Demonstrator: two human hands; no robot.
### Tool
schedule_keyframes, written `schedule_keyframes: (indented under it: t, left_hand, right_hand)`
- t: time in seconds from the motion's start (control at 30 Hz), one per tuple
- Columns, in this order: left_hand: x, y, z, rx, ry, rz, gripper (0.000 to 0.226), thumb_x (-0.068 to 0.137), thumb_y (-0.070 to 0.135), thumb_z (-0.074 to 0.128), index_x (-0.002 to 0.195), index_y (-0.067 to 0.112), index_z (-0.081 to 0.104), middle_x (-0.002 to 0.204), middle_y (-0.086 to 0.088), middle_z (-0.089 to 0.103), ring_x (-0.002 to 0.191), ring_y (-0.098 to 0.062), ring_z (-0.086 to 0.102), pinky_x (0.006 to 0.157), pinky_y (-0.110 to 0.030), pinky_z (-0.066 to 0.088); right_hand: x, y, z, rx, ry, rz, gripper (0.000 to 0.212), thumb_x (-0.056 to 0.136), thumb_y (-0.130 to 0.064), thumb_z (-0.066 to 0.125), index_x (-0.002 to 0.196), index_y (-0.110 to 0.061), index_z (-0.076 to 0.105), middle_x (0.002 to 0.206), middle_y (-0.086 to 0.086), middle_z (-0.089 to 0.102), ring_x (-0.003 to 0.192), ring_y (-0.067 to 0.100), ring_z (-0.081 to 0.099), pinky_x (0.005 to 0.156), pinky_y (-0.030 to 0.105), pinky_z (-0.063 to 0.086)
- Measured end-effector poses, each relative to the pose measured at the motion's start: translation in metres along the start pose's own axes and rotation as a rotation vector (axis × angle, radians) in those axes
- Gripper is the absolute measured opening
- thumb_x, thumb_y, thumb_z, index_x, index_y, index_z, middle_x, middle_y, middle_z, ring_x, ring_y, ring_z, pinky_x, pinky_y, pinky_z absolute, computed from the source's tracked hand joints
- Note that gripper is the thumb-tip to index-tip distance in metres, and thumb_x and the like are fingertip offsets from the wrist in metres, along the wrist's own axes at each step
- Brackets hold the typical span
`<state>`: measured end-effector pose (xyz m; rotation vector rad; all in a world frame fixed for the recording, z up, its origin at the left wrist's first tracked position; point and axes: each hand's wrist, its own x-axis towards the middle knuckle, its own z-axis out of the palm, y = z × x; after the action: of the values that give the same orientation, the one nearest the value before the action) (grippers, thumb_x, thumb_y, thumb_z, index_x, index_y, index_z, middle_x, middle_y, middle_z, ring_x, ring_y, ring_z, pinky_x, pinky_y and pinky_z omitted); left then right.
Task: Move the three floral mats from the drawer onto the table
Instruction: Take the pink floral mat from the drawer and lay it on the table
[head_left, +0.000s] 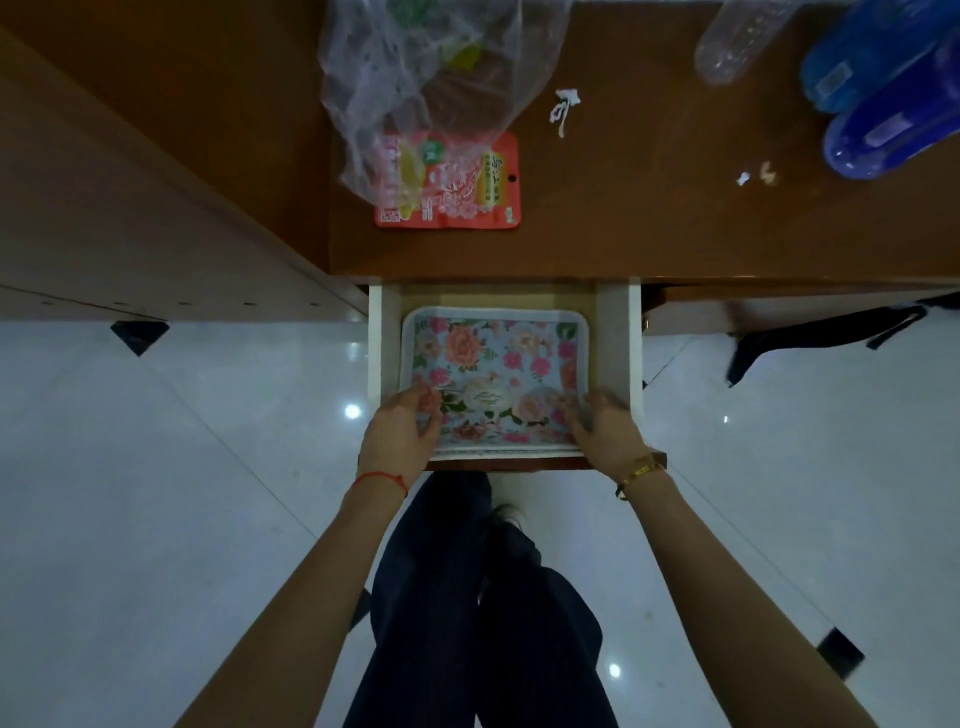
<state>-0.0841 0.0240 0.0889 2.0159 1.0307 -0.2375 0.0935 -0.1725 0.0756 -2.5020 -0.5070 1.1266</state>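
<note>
With the floral mats (493, 364) lying stacked in the open drawer (618, 338), the left hand (400, 431) and right hand (605, 428) curl loosely over the near corners, grip unconfirmed; next, lift the stack onto the table (649, 208).

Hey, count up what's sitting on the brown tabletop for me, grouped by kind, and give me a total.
Clear plastic bag: 1
Red snack packet: 1
Clear plastic bottle: 1
Blue bottles: 2
White scraps: 2
Tan crumb: 1
Total: 8
</note>
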Motion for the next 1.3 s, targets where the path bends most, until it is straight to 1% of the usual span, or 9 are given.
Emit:
schedule_keyframes:
  t: [0.13, 0.4, 0.57, 0.67, 0.83, 0.97, 1.1, 1.2, 1.3]
  left_hand:
    - [0.002, -0.005, 0.003, 0.011, 0.006, -0.019, 0.045, 0.093, 0.025, 0.058, 0.136, 0.013, 0.052, 0.127, -0.012, 0.06, 0.108, -0.024, 0.06, 0.094, -0.03, 0.05]
    - [-0.011, -0.01, 0.006, 0.042, 0.017, -0.033, 0.045, 0.091, 0.022, 0.061, 0.136, 0.017, 0.053, 0.114, -0.014, 0.066, 0.087, -0.016, 0.06, 0.076, -0.02, 0.046]
    - [-0.015, -0.011, 0.007, 0.003, 0.049, -0.03, 0.042, 0.091, 0.022, 0.061, 0.133, 0.016, 0.055, 0.114, -0.014, 0.067, 0.089, -0.021, 0.063, 0.079, -0.024, 0.051]
    - [-0.018, -0.011, 0.006, -0.007, 0.06, -0.026, 0.041, 0.091, 0.02, 0.062, 0.131, 0.013, 0.057, 0.112, -0.014, 0.068, 0.091, -0.021, 0.064, 0.081, -0.024, 0.05]
    - [-0.022, -0.009, 0.003, -0.034, 0.071, -0.02, 0.038, 0.089, 0.018, 0.063, 0.127, 0.012, 0.06, 0.111, -0.011, 0.069, 0.09, -0.013, 0.061, 0.083, -0.018, 0.045]
    - [-0.028, -0.012, 0.001, -0.014, 0.063, -0.041, 0.037, 0.089, 0.02, 0.064, 0.125, 0.013, 0.062, 0.109, -0.01, 0.07, 0.09, -0.02, 0.066, 0.082, -0.02, 0.048]
    - [-0.036, -0.014, -0.001, -0.008, 0.069, -0.051, 0.035, 0.088, 0.019, 0.064, 0.122, 0.012, 0.063, 0.106, -0.011, 0.071, 0.086, -0.022, 0.068, 0.081, -0.022, 0.05]
    - [-0.043, -0.009, -0.002, -0.039, 0.084, -0.064, 0.034, 0.087, 0.018, 0.066, 0.121, 0.012, 0.064, 0.107, -0.011, 0.071, 0.085, -0.018, 0.066, 0.08, -0.021, 0.048]
    - [-0.051, -0.004, -0.008, -0.061, 0.11, -0.083, 0.036, 0.086, 0.018, 0.068, 0.121, 0.01, 0.063, 0.109, -0.011, 0.07, 0.085, -0.01, 0.059, 0.082, -0.019, 0.046]
  right_hand:
    - [0.007, -0.002, 0.001, -0.029, -0.07, 0.132, 0.044, 0.096, -0.029, 0.055, 0.121, 0.005, 0.048, 0.115, 0.024, 0.062, 0.1, 0.037, 0.062, 0.081, 0.036, 0.052]
    - [0.013, -0.011, 0.001, -0.094, -0.175, 0.279, 0.059, 0.094, -0.034, 0.057, 0.133, 0.005, 0.035, 0.125, 0.021, 0.057, 0.11, 0.035, 0.059, 0.085, 0.033, 0.049]
    - [0.005, -0.005, -0.006, -0.025, -0.065, 0.249, 0.047, 0.088, -0.018, 0.066, 0.121, 0.008, 0.045, 0.116, 0.024, 0.06, 0.103, 0.035, 0.062, 0.073, 0.025, 0.046]
    - [-0.002, -0.006, -0.006, 0.031, 0.001, 0.239, 0.049, 0.086, -0.01, 0.066, 0.126, 0.008, 0.044, 0.119, 0.024, 0.06, 0.107, 0.036, 0.06, 0.075, 0.024, 0.043]
    - [-0.017, -0.014, 0.003, 0.17, 0.284, 0.257, 0.044, 0.079, 0.003, 0.064, 0.121, 0.006, 0.05, 0.114, 0.024, 0.064, 0.102, 0.038, 0.062, 0.072, 0.023, 0.041]
    - [-0.027, -0.021, 0.006, 0.271, 0.427, 0.277, 0.041, 0.077, 0.008, 0.061, 0.117, 0.007, 0.052, 0.109, 0.026, 0.065, 0.098, 0.039, 0.063, 0.073, 0.026, 0.044]
    - [-0.033, -0.02, 0.0, 0.348, 0.376, 0.348, 0.043, 0.079, 0.002, 0.065, 0.12, 0.006, 0.055, 0.113, 0.023, 0.065, 0.101, 0.036, 0.063, 0.078, 0.031, 0.05]
    - [-0.046, -0.014, -0.007, 0.424, 0.293, 0.305, 0.044, 0.08, 0.0, 0.067, 0.122, 0.001, 0.056, 0.109, 0.016, 0.066, 0.092, 0.027, 0.063, 0.07, 0.022, 0.049]
    - [-0.064, -0.009, -0.013, 0.585, 0.26, 0.202, 0.049, 0.08, 0.004, 0.066, 0.126, -0.007, 0.055, 0.099, 0.002, 0.064, 0.083, 0.015, 0.06, 0.057, 0.002, 0.045]
